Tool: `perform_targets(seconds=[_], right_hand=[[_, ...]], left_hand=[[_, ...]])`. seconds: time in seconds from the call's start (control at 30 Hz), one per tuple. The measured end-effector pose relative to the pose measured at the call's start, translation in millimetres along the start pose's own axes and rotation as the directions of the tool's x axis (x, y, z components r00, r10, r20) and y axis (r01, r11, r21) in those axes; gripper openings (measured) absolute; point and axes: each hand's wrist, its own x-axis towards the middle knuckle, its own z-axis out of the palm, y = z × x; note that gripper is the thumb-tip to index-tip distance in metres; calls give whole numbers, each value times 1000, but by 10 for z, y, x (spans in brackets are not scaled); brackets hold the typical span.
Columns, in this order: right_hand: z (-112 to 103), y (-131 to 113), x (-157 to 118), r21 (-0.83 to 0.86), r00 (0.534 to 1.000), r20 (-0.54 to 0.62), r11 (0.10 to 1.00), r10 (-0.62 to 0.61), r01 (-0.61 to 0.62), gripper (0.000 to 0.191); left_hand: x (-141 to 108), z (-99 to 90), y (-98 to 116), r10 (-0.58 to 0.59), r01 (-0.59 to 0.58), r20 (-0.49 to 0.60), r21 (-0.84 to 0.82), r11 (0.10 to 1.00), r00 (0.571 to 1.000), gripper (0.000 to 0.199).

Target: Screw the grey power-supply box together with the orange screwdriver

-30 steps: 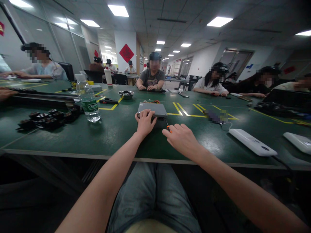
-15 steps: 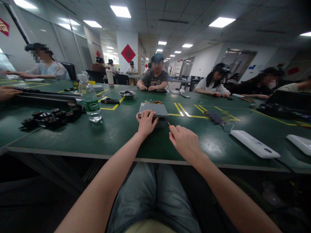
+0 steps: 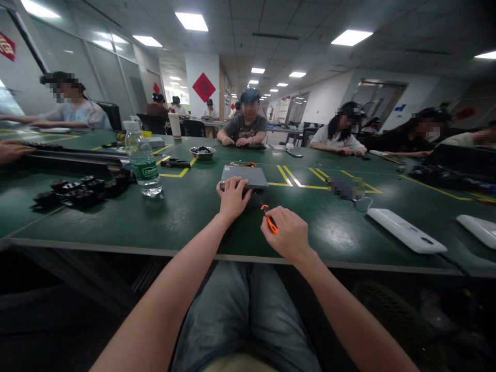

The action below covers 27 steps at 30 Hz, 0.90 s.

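Note:
A grey metal box (image 3: pixel 248 176) with a socket on its near side and coloured wires behind it lies on the green table (image 3: pixel 194 222). My left hand (image 3: pixel 233 198) grips the box's near left part, fingers over its top edge. In my right hand (image 3: pixel 287 230) is an orange and black screwdriver (image 3: pixel 272 225), held by the handle. Its thin shaft points up and left toward the near face of the box; whether the tip touches is too small to tell.
Left of the box stand a water bottle (image 3: pixel 144 165), black parts (image 3: pixel 81 191), pliers (image 3: pixel 175 163) and a metal bowl (image 3: pixel 202 151). A white device (image 3: pixel 405 230) lies at the right. A person (image 3: pixel 246 124) sits opposite.
My right hand has moved left and slightly down with the screwdriver, and more of the orange handle shows. My left hand has stayed on the box.

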Motion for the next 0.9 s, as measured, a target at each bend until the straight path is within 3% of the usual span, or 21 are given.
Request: perform_targets(seconds=[0.23,0.53,0.9], right_hand=[[220,-67,-22,63,995,-88,997,42,-37,12],[222,-64,-54,84,990,-104,992,100,-92,10],[230,-77,-40,55,994,-65,995,89,-86,13]], left_hand=[[-5,-6,-9,16,-16,-7,3,1000,1000,29],[-9,4,-14,12,-12,-6,4,1000,1000,30],[-10,-13,1,8,-8,0,1,1000,1000,30]])
